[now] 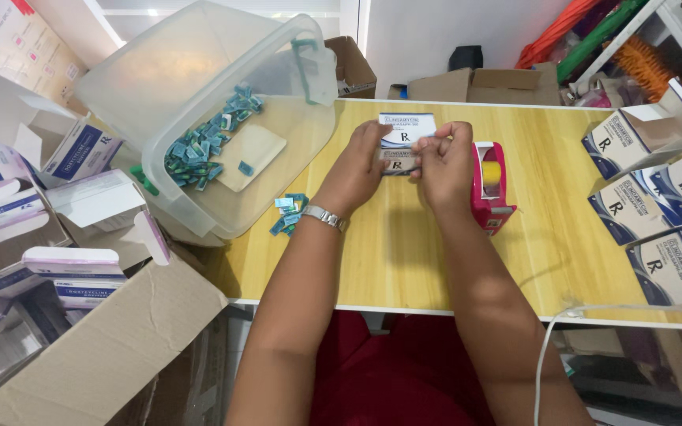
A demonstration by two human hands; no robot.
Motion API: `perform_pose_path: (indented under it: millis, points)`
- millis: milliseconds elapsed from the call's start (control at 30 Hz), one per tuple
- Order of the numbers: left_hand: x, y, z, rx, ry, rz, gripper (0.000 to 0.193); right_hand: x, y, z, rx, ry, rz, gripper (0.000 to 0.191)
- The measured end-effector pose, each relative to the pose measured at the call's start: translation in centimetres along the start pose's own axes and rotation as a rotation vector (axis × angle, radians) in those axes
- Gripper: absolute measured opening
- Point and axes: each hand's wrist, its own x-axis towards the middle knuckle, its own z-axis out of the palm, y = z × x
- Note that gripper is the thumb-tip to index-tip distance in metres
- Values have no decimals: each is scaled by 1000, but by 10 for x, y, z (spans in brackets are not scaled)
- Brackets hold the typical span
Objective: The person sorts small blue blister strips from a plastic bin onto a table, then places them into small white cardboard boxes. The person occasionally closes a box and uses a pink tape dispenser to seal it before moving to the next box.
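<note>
A small white-and-blue carton (pixel 404 142) is held at the middle of the yellow worktop (pixel 404 252), gripped between the left hand (pixel 357 170) and the right hand (pixel 444 162), both closed on its edges. A pink tape dispenser (pixel 489 188) stands just beside the right hand. Progress is judged as partial: 1 carton is in hand, while at least 5 like cartons (pixel 657 205) are stacked at the right edge and several opened ones (pixel 57 205) lie at the left; which are finished cannot be told. 1 tilted clear plastic bin (pixel 207 118) holds many teal packets (pixel 207 146), too many to count. 1 small heap of packets (pixel 288 213) lies on the worktop near the left wrist.
</note>
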Motion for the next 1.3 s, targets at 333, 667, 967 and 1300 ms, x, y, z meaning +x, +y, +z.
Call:
perform_pose_path:
  millis: [333,667,967,1300]
  points:
    - [1,25,-17,60,-92,-156,54,-11,-11,9,-226,12,11,35]
    - [1,19,-18,49,-75,-77,54,-8,-41,13,-463,13,23,43]
    - [3,24,-24,67,-126,-134,52,-1,-48,13,-532,3,98,48]
    - [1,17,-21,47,-106,-108,53,8,-62,17,-782,-1,98,36]
